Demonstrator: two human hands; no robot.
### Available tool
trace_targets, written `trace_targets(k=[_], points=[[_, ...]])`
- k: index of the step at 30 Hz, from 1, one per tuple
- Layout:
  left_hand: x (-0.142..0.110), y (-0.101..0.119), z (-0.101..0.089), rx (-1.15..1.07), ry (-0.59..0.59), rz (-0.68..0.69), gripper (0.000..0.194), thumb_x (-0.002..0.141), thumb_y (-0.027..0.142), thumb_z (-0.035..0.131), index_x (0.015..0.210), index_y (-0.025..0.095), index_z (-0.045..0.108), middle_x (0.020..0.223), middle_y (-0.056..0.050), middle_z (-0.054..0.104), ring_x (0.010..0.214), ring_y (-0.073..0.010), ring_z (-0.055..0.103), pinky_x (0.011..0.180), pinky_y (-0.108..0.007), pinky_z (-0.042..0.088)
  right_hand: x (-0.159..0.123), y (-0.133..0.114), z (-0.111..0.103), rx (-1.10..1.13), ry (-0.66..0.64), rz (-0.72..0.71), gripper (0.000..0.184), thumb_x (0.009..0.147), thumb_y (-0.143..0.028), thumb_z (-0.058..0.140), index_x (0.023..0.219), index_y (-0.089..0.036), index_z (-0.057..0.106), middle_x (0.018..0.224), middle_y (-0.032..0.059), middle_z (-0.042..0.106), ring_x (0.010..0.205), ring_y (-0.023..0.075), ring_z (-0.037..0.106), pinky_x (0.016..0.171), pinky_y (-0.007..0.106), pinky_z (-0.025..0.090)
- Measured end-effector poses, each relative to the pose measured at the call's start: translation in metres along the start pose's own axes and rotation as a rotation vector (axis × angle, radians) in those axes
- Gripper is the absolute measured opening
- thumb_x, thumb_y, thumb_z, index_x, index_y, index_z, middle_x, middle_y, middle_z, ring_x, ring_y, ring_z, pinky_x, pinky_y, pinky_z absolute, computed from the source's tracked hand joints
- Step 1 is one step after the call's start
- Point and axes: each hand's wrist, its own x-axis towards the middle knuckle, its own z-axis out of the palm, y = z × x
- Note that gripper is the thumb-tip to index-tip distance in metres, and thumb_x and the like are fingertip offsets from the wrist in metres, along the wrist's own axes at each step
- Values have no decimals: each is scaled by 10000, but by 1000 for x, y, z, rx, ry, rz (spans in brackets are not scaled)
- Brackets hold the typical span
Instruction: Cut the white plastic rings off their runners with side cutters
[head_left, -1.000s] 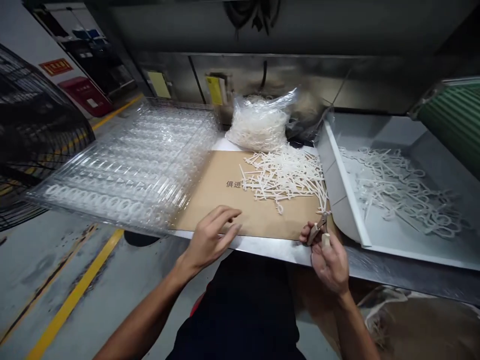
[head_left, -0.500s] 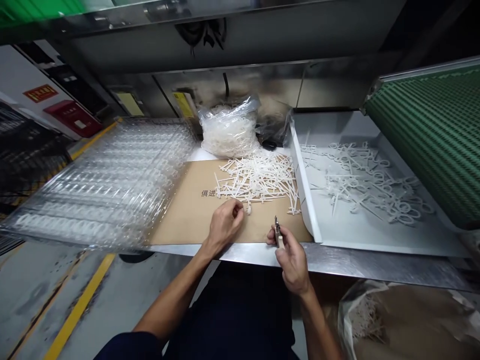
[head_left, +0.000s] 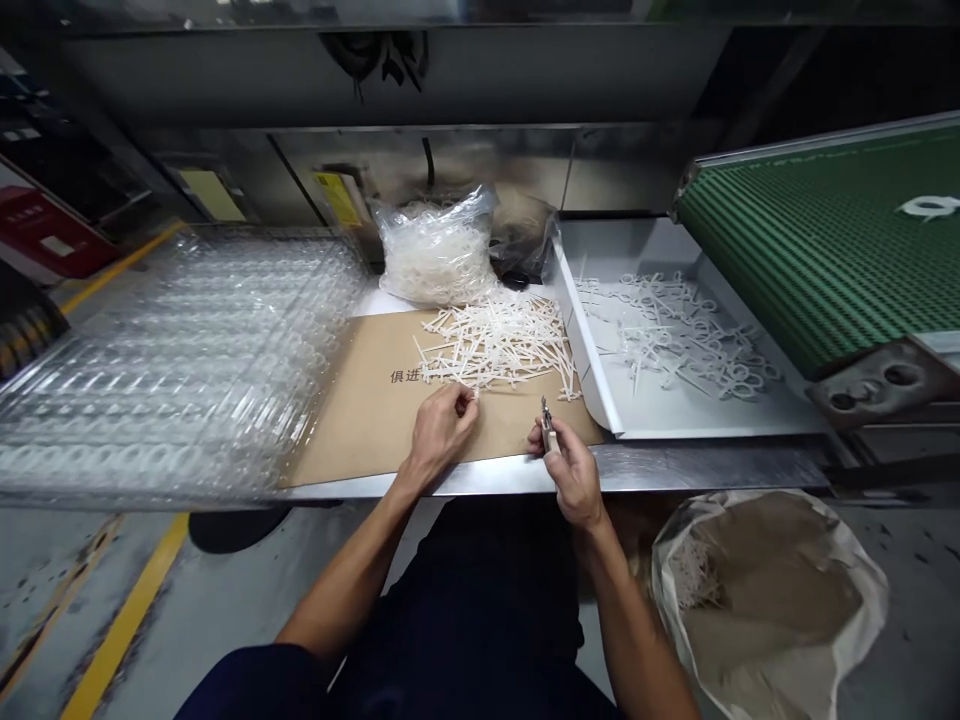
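Observation:
My right hand (head_left: 571,472) grips small metal snips (head_left: 547,425) with their tips pointing up, just above the near edge of a brown cardboard sheet (head_left: 367,420). My left hand (head_left: 442,432) rests on the cardboard with curled fingers at the lower edge of a loose pile of white plastic moulded pieces (head_left: 499,345). Whether those fingers pinch a piece is hidden. Behind the pile sits a clear plastic bag (head_left: 435,258) full of white pieces.
On the right, a white tray (head_left: 592,365) holds scissor-shaped white plastic parts, beneath a green conveyor belt (head_left: 817,240). Stacked clear blister trays (head_left: 187,370) lie to the left. A steel table edge (head_left: 675,470) runs in front; a lined sack (head_left: 765,600) stands on the floor below.
My view has swung, shifting the scene left and showing more of the green belt and the sack. My left hand has come up to the pile since the earliest frame, and the snips stand more upright.

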Motion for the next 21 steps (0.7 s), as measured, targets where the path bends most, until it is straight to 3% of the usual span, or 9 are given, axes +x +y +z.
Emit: trace_targets(k=[6,9,12,14,21], points=[[-20,-20,-47,-51,5,-9,159,928,321,589,833,197,619,785,-1,668,684,-144,606,694,-265,458,2,0,5,54,59,-3,481,972,-514,671,1319,-185,622,1078,77,679,931,218,688,860,383,576],[-31,-38,-62,-78,-2,-39,196,942,384,601,932,198,662,780,3,702,663,-146,639,674,-257,482,4,1,8,78,87,5,479,977,-508,677,1325,-184,624,1075,73,675,915,204,683,851,375,578],[-38,-60,-68,-98,-29,-91,294,951,465,598,1073,213,686,873,-9,756,703,-162,681,708,-271,521,6,0,12,83,115,11,469,987,-500,678,1328,-182,626,1084,68,680,902,191,687,841,371,584],[-40,-73,-67,-55,-49,-110,331,948,512,584,1068,228,705,925,-22,775,776,-192,711,766,-300,535,8,-1,14,79,124,9,432,1000,-472,680,1309,-174,635,1100,69,695,905,195,695,837,386,595],[-35,-95,-61,93,-29,4,381,961,492,484,1084,200,695,983,-84,756,894,-268,704,869,-403,545,11,5,13,127,146,4,328,1027,-369,676,1279,-159,661,1205,90,707,987,221,719,856,420,625]])
